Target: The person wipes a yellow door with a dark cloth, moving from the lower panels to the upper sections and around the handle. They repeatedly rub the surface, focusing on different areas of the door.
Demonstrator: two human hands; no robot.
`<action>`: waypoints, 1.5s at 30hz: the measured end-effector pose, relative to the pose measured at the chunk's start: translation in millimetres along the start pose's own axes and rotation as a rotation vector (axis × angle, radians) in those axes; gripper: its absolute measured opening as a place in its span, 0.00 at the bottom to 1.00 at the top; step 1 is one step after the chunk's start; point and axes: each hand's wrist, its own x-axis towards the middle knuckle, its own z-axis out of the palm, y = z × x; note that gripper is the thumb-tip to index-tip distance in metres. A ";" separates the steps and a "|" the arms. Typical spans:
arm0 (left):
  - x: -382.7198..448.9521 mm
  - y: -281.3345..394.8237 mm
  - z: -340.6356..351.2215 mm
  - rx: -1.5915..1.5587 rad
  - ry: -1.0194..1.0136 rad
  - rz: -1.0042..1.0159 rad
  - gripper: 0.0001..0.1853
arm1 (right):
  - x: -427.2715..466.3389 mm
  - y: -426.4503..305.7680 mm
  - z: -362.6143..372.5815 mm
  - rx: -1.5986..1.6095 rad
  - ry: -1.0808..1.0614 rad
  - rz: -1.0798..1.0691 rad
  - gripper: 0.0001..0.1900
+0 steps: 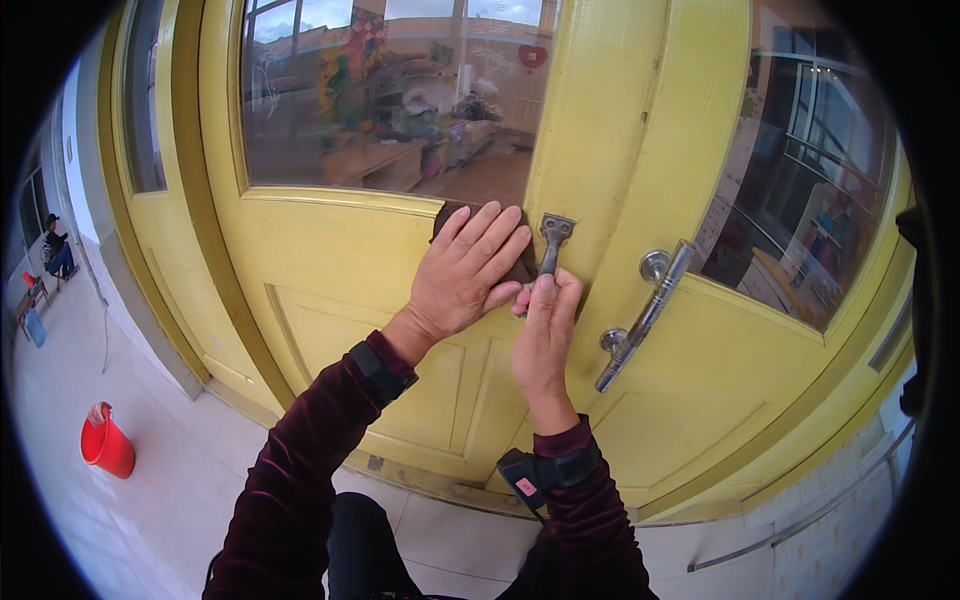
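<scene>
A yellow door [360, 247] with a glass pane [390, 105] stands before me. My left hand [474, 266] lies flat with its palm on a dark brown cloth [517, 266], pressing it against the door below the pane's lower right corner. Just right of it, my right hand [549, 322] grips the lower part of a dark metal pull handle [556, 238], which is fixed to the door by a plate with two screws. Whether cloth is also between its fingers is hidden.
A chrome bar handle [646, 319] juts from the door leaf to the right. On the tiled floor at left stands a red bucket [109, 450] with a cloth over its rim. Farther off, a person [58, 249] sits near a small bench [30, 300].
</scene>
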 end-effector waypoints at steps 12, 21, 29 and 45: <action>-70.4 12.9 20.9 0.021 -0.150 0.117 0.32 | 4.7 -0.6 2.4 -0.037 0.017 0.010 0.12; -110.2 2.3 24.0 0.074 -0.205 0.223 0.30 | 8.9 11.5 1.0 -0.002 0.045 0.025 0.12; -169.1 -62.3 1.6 0.076 0.109 -0.292 0.34 | 5.8 10.0 -1.2 -0.018 0.035 0.019 0.13; -175.5 -100.0 24.8 -0.001 0.767 -1.379 0.38 | -1.5 11.6 7.6 -0.154 0.077 -0.009 0.13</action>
